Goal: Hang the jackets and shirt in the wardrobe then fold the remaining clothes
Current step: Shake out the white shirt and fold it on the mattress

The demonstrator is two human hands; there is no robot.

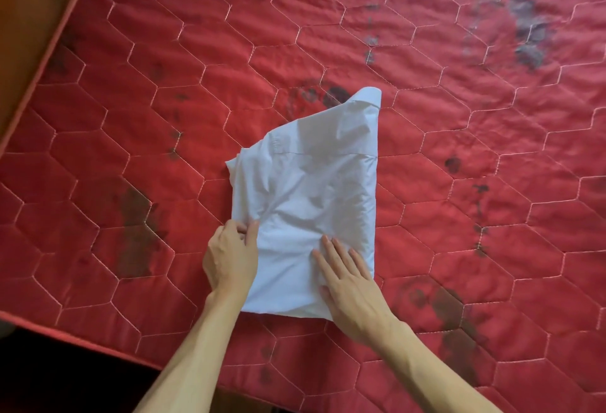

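A white collared shirt [311, 189] lies partly folded on the red quilted mattress [426, 117], its collar pointing away from me. My left hand [231, 257] pinches the shirt's left edge between thumb and curled fingers. My right hand [351, 284] lies flat on the lower part of the shirt, fingers straight, pressing the cloth down.
The mattress carries dark stains in many spots. Its near edge [98, 343] runs along the lower left, with dark floor below. A wooden bed frame [29, 19] borders the mattress at the upper left.
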